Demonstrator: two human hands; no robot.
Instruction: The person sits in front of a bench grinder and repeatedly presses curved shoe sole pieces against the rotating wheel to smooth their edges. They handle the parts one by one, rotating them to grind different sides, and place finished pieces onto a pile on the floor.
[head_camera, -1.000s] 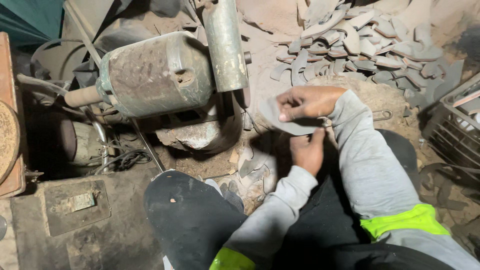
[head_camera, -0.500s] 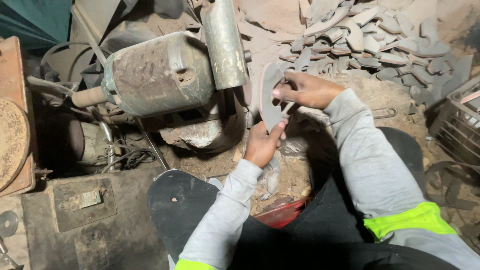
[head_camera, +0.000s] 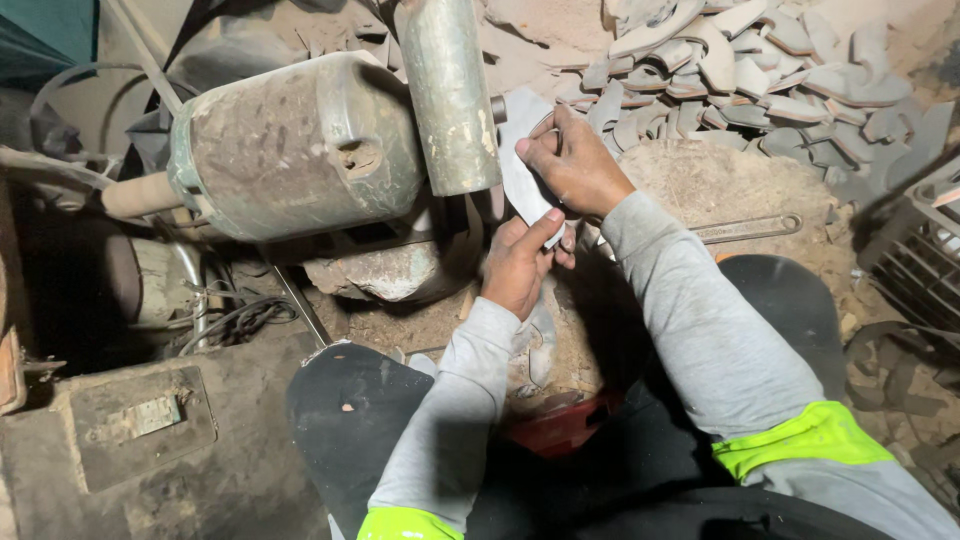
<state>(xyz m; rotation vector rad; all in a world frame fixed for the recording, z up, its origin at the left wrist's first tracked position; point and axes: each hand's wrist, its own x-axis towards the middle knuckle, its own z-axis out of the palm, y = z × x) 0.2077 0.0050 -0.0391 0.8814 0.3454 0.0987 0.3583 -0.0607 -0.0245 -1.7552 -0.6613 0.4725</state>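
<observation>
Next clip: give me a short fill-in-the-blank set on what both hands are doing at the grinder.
1. Both hands grip one flat grey ____ blade blank.
2. The right hand holds its upper part; the ____ hand holds its lower end.
3. The blank meets the dusty cylindrical grinding ____.
4. Similar blanks lie piled ____ the hands.

Missing: metal; left; wheel; beyond

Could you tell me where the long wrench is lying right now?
The wrench lies on the dirt mound at centre-right, just right of the right hand, below the pile of blades.

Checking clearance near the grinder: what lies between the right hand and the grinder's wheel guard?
In the head view, only the flat grey blade, held by right hand and left hand, beside wheel guard.
</observation>
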